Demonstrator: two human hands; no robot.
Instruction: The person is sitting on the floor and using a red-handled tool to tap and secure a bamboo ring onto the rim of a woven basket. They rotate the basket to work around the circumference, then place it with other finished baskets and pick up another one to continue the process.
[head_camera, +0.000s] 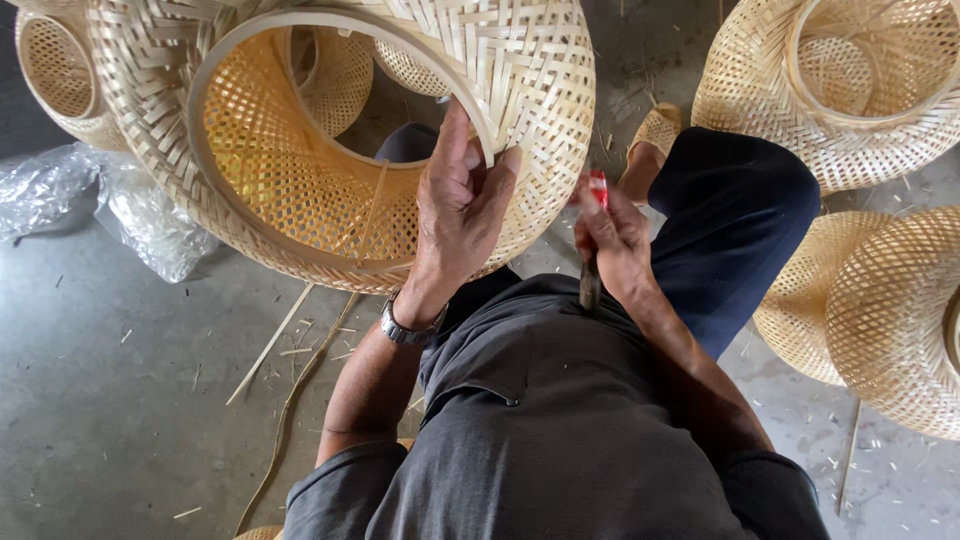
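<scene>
The person sits over a grey concrete floor (120, 400) with a large woven bamboo shade (330, 130) propped against the knees, its round opening facing up toward the camera. The left hand (462, 205) is closed on the shade's inner rim hoop (300, 30), thumb inside and fingers curled over the weave on the outside. A metal wristwatch (408, 328) sits on that wrist. The right hand (612, 240) is clenched around a small tool with a red handle (597, 190), whose dark end points down toward the lap; it sits just beside the shade's lower edge. Thin bamboo strips (290, 375) lie on the floor below the shade. More woven shades (860, 90) stand to the right, and crumpled clear plastic (110, 205) lies at the left.
</scene>
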